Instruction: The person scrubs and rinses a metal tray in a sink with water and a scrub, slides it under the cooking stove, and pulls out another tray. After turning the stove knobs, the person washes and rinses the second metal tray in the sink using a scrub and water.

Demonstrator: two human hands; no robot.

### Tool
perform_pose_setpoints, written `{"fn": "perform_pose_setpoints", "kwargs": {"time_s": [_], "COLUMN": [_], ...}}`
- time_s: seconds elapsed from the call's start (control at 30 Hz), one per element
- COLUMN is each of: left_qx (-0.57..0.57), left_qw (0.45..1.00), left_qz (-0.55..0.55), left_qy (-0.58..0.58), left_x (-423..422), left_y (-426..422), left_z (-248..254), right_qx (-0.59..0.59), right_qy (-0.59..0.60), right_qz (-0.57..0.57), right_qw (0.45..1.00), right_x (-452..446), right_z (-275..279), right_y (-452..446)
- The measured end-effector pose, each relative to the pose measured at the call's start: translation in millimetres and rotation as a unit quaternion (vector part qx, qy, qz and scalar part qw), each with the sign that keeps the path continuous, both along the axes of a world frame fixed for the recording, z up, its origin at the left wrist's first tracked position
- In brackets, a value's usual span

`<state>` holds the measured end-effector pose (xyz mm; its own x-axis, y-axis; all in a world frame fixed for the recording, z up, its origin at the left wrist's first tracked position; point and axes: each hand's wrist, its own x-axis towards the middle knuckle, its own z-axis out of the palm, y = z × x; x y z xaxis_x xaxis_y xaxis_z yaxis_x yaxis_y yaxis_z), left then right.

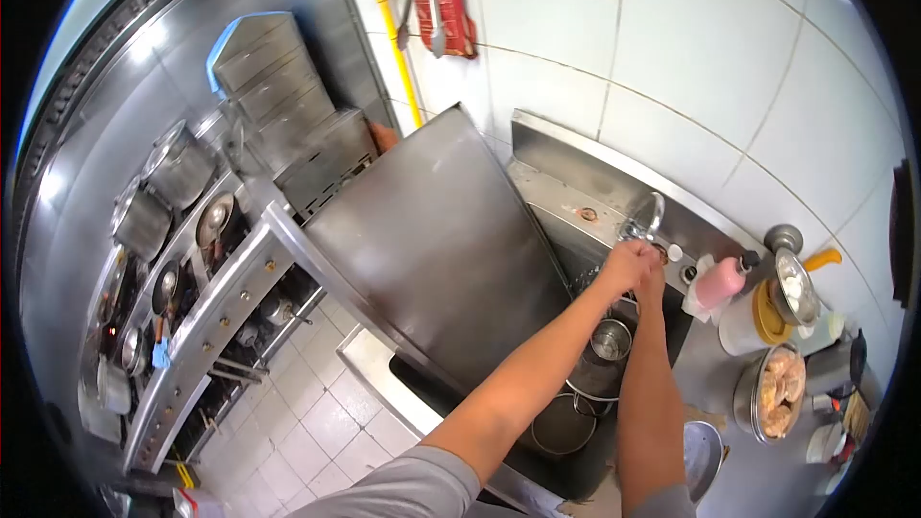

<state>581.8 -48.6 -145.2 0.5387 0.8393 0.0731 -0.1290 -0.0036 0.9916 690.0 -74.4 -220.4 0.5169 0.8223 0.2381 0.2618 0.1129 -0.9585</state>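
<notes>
Steel pot, perhaps watery, near left hand

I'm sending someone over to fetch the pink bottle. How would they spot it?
Find the sink against the white tiled wall, then the faucet at its back edge. Right of the faucet in the picture, beside the sink, is the pink bottle. Its dark top and pink body distinguish it from the yellow-rimmed white tub nearby.
</notes>
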Motion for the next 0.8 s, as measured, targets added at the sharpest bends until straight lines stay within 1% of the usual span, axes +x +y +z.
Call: {"fn": "perform_pose_setpoints", "kwargs": {"time_s": [0.03, 0.07, 0.1, 0.13, 0.17, 0.23, 0.27, 0.3, 0.33, 0.37, 0.4, 0.43, 0.47, 0.5, 0.53, 0.57, 0.6, 0.63, 0.67, 0.7, 0.73, 0.77, 0.8], "left_qx": [0.157, 0.158, 0.233, 0.303, 0.302, 0.392, 0.421, 0.447, 0.446, 0.439, 0.490, 0.478, 0.460, 0.390, 0.313, 0.234, 0.162, 0.168, 0.158, 0.198, 0.229, 0.257, 0.282], "left_qw": [0.981, 0.981, 0.957, 0.922, 0.922, 0.883, 0.859, 0.832, 0.801, 0.766, 0.693, 0.654, 0.606, 0.590, 0.572, 0.587, 0.677, 0.682, 0.691, 0.680, 0.688, 0.685, 0.679], "left_qz": [0.015, 0.023, 0.007, -0.008, 0.000, 0.053, 0.094, 0.137, 0.182, 0.256, 0.311, 0.373, 0.437, 0.443, 0.446, 0.407, 0.338, 0.363, 0.351, 0.351, 0.341, 0.354, 0.367], "left_qy": [0.112, 0.112, 0.175, 0.239, 0.242, 0.251, 0.276, 0.299, 0.355, 0.395, 0.427, 0.453, 0.480, 0.551, 0.613, 0.660, 0.633, 0.612, 0.611, 0.613, 0.599, 0.584, 0.569], "left_x": [-2.9, -11.8, -20.9, -34.9, -52.7, -99.0, -129.5, -163.1, -196.7, -230.8, -272.0, -301.9, -337.4, -364.1, -382.6, -401.6, -418.7, -422.5, -424.9, -423.6, -422.8, -421.3, -422.6], "left_y": [0.7, -0.8, -2.9, -5.4, -2.5, 14.7, 27.3, 42.9, 63.9, 79.4, 97.9, 104.6, 106.9, 112.2, 119.0, 123.7, 129.8, 119.7, 120.2, 112.2, 111.2, 112.5, 111.5], "left_z": [-1.0, 10.3, 21.2, 31.9, 39.8, 62.2, 75.3, 91.3, 101.0, 114.8, 126.5, 142.9, 158.0, 166.6, 167.8, 165.9, 159.8, 154.7, 153.2, 156.1, 157.4, 155.1, 151.8], "right_qx": [0.001, 0.034, 0.065, 0.136, 0.135, 0.051, 0.050, 0.041, 0.031, 0.022, 0.009, 0.006, -0.031, -0.057, -0.033, -0.028, -0.038, -0.069, -0.097, -0.170, -0.200, -0.247, -0.255], "right_qy": [-0.002, 0.176, 0.348, 0.380, 0.381, 0.488, 0.490, 0.480, 0.470, 0.492, 0.515, 0.511, 0.434, 0.424, 0.381, 0.365, 0.379, 0.399, 0.418, 0.411, 0.375, 0.345, 0.330], "right_qz": [0.009, -0.016, -0.040, -0.005, 0.003, -0.083, -0.077, -0.017, 0.045, 0.065, 0.091, 0.098, 0.038, 0.039, 0.091, 0.129, 0.182, 0.201, 0.216, 0.208, 0.221, 0.225, 0.235], "right_qw": [1.000, 0.984, 0.934, 0.915, 0.915, 0.867, 0.867, 0.876, 0.881, 0.868, 0.853, 0.854, 0.900, 0.903, 0.920, 0.921, 0.906, 0.892, 0.877, 0.871, 0.878, 0.877, 0.878], "right_x": [-0.5, -0.8, -0.6, -26.0, -43.0, -65.0, -66.7, -64.4, -61.9, -59.5, -58.9, -61.2, -75.3, -71.7, -78.9, -93.2, -101.9, -123.1, -146.7, -164.4, -180.8, -197.0, -211.4], "right_z": [-6.5, -16.1, -24.3, 2.7, 19.8, 42.6, 48.1, 53.2, 57.0, 60.4, 63.6, 64.7, 79.5, 64.0, 55.8, 50.8, 34.1, 31.2, 31.5, 20.6, 0.4, -21.0, -47.9], "right_y": [1.8, 3.3, 9.5, 2.5, -1.0, -2.5, -0.1, 3.8, 7.4, 9.9, 14.2, 17.4, 15.4, 23.0, 20.0, 17.0, 13.1, 3.4, -9.5, -17.7, -29.3, -37.1, -49.2]}}
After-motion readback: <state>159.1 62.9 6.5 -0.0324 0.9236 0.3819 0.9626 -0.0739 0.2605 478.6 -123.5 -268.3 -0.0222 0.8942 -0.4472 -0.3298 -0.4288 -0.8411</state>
